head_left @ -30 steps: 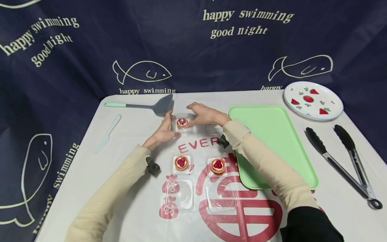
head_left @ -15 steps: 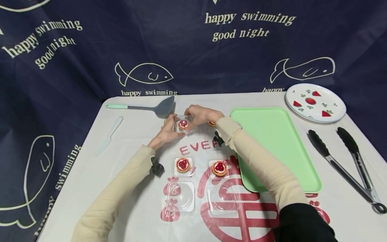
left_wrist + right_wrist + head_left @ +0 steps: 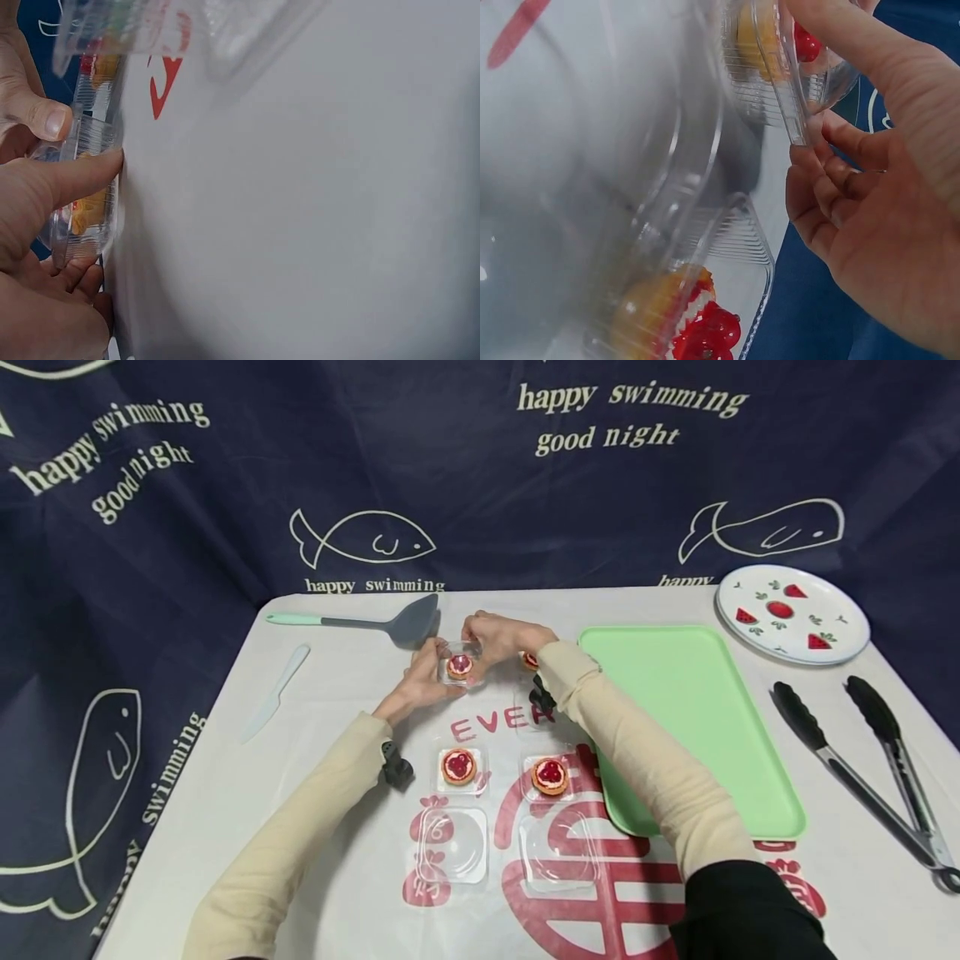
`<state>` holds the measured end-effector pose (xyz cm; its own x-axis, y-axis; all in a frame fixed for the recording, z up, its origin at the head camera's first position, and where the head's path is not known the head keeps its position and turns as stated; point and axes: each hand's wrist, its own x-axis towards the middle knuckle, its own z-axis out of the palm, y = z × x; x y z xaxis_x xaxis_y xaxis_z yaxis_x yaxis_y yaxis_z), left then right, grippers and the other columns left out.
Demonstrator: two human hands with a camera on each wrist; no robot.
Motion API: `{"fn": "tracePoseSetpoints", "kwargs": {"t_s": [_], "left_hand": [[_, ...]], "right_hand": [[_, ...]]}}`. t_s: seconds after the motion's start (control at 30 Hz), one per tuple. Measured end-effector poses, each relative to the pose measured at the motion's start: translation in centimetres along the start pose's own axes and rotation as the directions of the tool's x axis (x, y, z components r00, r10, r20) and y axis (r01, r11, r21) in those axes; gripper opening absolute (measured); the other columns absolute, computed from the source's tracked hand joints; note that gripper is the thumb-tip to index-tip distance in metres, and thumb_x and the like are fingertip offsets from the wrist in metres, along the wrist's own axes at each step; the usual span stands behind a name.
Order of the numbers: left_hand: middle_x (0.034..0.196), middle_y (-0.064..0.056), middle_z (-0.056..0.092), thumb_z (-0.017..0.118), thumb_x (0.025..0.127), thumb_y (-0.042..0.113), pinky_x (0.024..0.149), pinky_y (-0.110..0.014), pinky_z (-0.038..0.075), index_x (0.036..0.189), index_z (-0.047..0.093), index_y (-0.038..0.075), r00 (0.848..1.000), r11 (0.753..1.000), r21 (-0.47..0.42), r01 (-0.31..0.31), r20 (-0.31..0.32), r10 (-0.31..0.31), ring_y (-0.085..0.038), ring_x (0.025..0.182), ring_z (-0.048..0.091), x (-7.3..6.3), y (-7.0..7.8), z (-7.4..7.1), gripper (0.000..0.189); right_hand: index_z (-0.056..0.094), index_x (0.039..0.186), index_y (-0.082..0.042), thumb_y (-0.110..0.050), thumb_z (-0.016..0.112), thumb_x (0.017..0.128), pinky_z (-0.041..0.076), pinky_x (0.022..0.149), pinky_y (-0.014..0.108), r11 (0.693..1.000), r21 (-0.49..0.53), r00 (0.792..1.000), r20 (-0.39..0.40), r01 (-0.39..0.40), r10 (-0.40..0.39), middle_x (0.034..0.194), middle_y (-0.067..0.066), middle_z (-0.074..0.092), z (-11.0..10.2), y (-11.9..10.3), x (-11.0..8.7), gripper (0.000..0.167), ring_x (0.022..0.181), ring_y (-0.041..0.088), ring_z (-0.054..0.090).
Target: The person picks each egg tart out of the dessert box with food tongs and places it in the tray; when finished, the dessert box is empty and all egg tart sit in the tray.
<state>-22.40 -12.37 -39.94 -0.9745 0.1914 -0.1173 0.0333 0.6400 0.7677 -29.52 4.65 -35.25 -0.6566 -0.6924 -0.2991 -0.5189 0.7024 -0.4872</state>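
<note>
A clear plastic box with a small red-topped tart inside stands at the back middle, its lid down over the tart. From the left, my left hand grips it, thumb along the near side and fingers round the far side. My right hand holds the opposite side, thumb over the lid and fingers curled at the rim in the right wrist view. Partly hidden by the right wrist is another tart. Two nearer tarts, one left and one right, sit in boxes with lids laid open.
A green tray lies right of the boxes, partly under the right forearm. Beyond it are a fruit-patterned plate and black-tipped tongs. To the left rest a grey spatula and a pale plastic knife.
Both hands stay at the back box; the right hand has come in closer over the lid and its rim. The view has shifted slightly.
</note>
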Motion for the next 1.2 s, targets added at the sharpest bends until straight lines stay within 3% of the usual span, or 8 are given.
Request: {"fn": "tracePoseSetpoints", "kwargs": {"t_s": [0.47,0.77,0.97,1.13,1.2], "left_hand": [[0.143,-0.02,0.044,0.083,0.069,0.007,0.109,-0.058,0.025,0.14,0.034,-0.003,1.0,0.999,0.049,-0.015,-0.003,0.015,-0.037,0.133,0.032,0.1,0.5,0.0,0.087],[0.147,-0.023,0.034,0.08,0.071,0.008,0.111,-0.06,0.023,0.144,0.036,-0.003,0.996,0.993,0.099,-0.065,0.063,0.059,-0.04,0.134,0.029,-0.5,0.8,-0.5,0.086],[0.144,-0.031,0.034,0.081,0.071,0.007,0.117,-0.051,0.021,0.143,0.035,-0.01,0.988,0.986,0.116,-0.122,0.111,0.11,-0.042,0.134,0.03,-1.4,1.0,-1.7,0.088],[0.141,-0.034,0.031,0.081,0.076,0.014,0.117,-0.048,0.026,0.145,0.021,-0.016,0.988,0.966,0.213,-0.148,0.078,0.135,-0.042,0.132,0.033,-2.6,1.5,-2.5,0.097],[0.141,-0.033,0.03,0.081,0.077,0.015,0.117,-0.046,0.028,0.148,0.014,-0.015,0.982,0.958,0.218,-0.189,0.05,0.183,-0.041,0.132,0.035,-2.9,1.7,-2.7,0.102]], "right_hand": [[0.053,0.116,-0.001,-0.028,0.091,0.066,0.043,0.09,0.034,0.996,-0.089,0.999,-0.05,-0.013,0.009,0.113,0.013,0.05,-0.1,-0.7,-0.6,0.069,0.099,0.022,0.044],[0.05,0.117,-0.001,-0.028,0.091,0.066,0.044,0.092,0.035,0.991,-0.125,0.992,-0.11,0.053,-0.067,0.111,0.015,0.051,0.2,-1.1,-1.5,0.071,0.101,0.024,0.046],[0.044,0.124,-0.002,-0.022,0.089,0.07,0.045,0.093,0.036,0.992,-0.092,0.987,-0.133,0.08,-0.092,0.112,0.013,0.051,-0.3,-1.5,-2.9,0.073,0.103,0.025,0.049],[0.042,0.127,-0.002,-0.019,0.086,0.074,0.047,0.089,0.039,0.991,-0.08,0.981,-0.159,0.102,-0.114,0.114,0.016,0.053,-0.8,-1.9,-4.4,0.072,0.103,0.028,0.051],[0.042,0.127,-0.001,-0.019,0.086,0.075,0.047,0.089,0.039,0.989,-0.089,0.976,-0.172,0.118,-0.132,0.117,0.017,0.053,-0.9,-2.0,-4.9,0.071,0.104,0.028,0.051]]}}
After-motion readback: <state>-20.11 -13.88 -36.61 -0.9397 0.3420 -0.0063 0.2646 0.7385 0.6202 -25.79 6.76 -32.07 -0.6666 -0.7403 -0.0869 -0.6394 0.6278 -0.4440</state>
